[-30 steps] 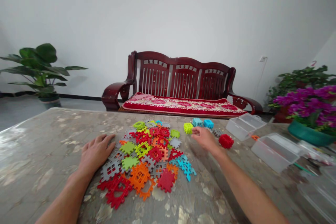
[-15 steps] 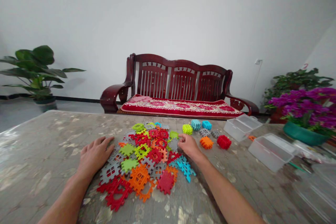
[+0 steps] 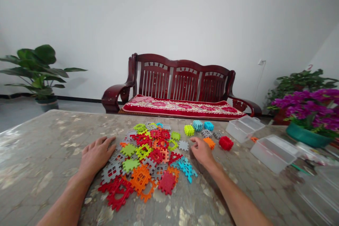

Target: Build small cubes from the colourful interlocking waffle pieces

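A heap of flat interlocking plastic tiles (image 3: 148, 159), red, orange, green, grey and blue, lies on the marbled table (image 3: 47, 148). My left hand (image 3: 95, 156) rests flat and open on the table against the heap's left edge, fingertips touching grey tiles. My right hand (image 3: 201, 152) hovers just right of the heap, fingers loosely bent and apart, nothing visible in them. A single grey tile (image 3: 183, 145) lies just left of its fingertips. An orange cube built from tiles (image 3: 209, 142) sits right behind the hand, a red cube (image 3: 226, 143) beside it.
Further back stand several more tile cubes: yellow-green (image 3: 189, 129), teal (image 3: 197, 125), blue (image 3: 208, 125), grey (image 3: 206, 133). Clear plastic boxes (image 3: 245, 127) (image 3: 274, 150) sit at the right, with a purple flower pot (image 3: 307, 134) beyond. A wooden bench (image 3: 180, 88) stands behind the table.
My right hand came back from the cubes to the heap, leaving an orange cube by the red one, then drew right; the grey tile now lies apart from the heap. Left hand unchanged.
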Action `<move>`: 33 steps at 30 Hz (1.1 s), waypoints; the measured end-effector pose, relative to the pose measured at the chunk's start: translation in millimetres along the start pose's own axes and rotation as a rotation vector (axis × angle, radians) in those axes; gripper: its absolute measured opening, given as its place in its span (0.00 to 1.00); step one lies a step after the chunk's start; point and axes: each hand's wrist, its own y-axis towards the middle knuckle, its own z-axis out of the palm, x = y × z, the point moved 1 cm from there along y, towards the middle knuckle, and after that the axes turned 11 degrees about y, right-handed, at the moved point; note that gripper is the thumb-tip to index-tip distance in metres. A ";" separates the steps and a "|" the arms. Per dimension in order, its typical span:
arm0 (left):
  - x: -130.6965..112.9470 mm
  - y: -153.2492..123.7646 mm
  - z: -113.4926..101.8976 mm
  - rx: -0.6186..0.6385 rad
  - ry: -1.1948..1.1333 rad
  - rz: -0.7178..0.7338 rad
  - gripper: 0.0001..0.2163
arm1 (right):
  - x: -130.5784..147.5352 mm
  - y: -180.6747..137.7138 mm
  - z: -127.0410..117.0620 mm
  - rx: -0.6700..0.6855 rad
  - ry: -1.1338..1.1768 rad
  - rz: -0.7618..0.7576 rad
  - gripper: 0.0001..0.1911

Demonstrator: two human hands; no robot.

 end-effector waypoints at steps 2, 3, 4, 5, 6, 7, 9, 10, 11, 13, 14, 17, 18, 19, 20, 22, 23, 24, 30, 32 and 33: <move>-0.2 0.1 -0.5 0.011 0.004 -0.009 0.25 | 6.7 -1.8 3.4 0.061 -0.022 -0.009 0.24; -0.2 0.2 -0.6 0.019 0.007 -0.009 0.25 | 9.6 -2.1 4.8 0.086 -0.031 -0.022 0.26; -0.2 0.3 -0.5 0.024 0.010 -0.009 0.25 | 11.9 -2.1 5.9 0.107 -0.043 -0.035 0.27; -0.2 0.4 -0.3 0.027 0.012 -0.009 0.25 | 13.6 -1.9 6.7 0.128 -0.057 -0.044 0.29; 0.0 0.4 0.1 0.027 0.012 -0.009 0.25 | 14.9 -1.8 7.2 0.148 -0.074 -0.049 0.30; 0.2 0.4 0.6 0.023 0.008 -0.008 0.25 | 16.0 -1.8 7.4 0.166 -0.093 -0.054 0.31; 0.8 0.4 1.7 0.003 -0.006 -0.004 0.25 | 18.1 -2.5 7.5 0.188 -0.130 -0.069 0.31; 1.2 0.4 2.3 -0.006 -0.015 0.000 0.25 | 19.2 -3.2 7.4 0.188 -0.150 -0.076 0.29; 1.6 0.5 2.8 -0.013 -0.023 0.005 0.25 | 20.2 -4.2 7.2 0.180 -0.170 -0.080 0.28; 2.3 0.9 3.6 -0.013 -0.028 0.013 0.25 | 22.1 -6.7 6.8 0.157 -0.208 -0.084 0.26; 2.6 1.1 3.9 -0.009 -0.025 0.015 0.26 | 22.6 -8.0 6.5 0.149 -0.223 -0.083 0.25; 3.0 1.7 4.5 -0.004 -0.011 0.015 0.26 | 23.2 -10.8 5.2 0.157 -0.245 -0.087 0.25; 3.0 1.8 4.7 -0.008 -0.009 0.014 0.26 | 23.2 -11.1 4.6 0.165 -0.249 -0.088 0.24; 2.9 1.8 4.8 -0.012 -0.009 0.014 0.26 | 23.4 -11.1 4.0 0.171 -0.252 -0.088 0.24; 2.8 1.8 4.9 -0.013 -0.010 0.014 0.26 | 23.7 -10.9 3.3 0.175 -0.255 -0.085 0.23; 2.6 1.8 5.3 -0.012 -0.015 0.013 0.26 | 25.1 -9.9 2.2 0.178 -0.264 -0.070 0.22; 2.4 1.7 5.4 -0.011 -0.021 0.013 0.26 | 26.0 -9.4 1.8 0.177 -0.269 -0.056 0.22; 2.3 1.6 5.5 -0.010 -0.027 0.012 0.26 | 26.9 -8.9 1.4 0.175 -0.275 -0.038 0.24; 0.5 0.5 1.9 -0.019 -0.051 -0.003 0.25 | 29.1 -9.9 0.8 0.167 -0.293 0.010 0.30; 0.1 0.3 0.2 -0.007 -0.045 -0.003 0.25 | 28.6 -11.3 0.4 0.157 -0.271 0.011 0.30; 0.0 0.2 -0.3 -0.001 -0.042 -0.001 0.26 | 28.2 -11.8 -0.4 0.149 -0.255 0.016 0.30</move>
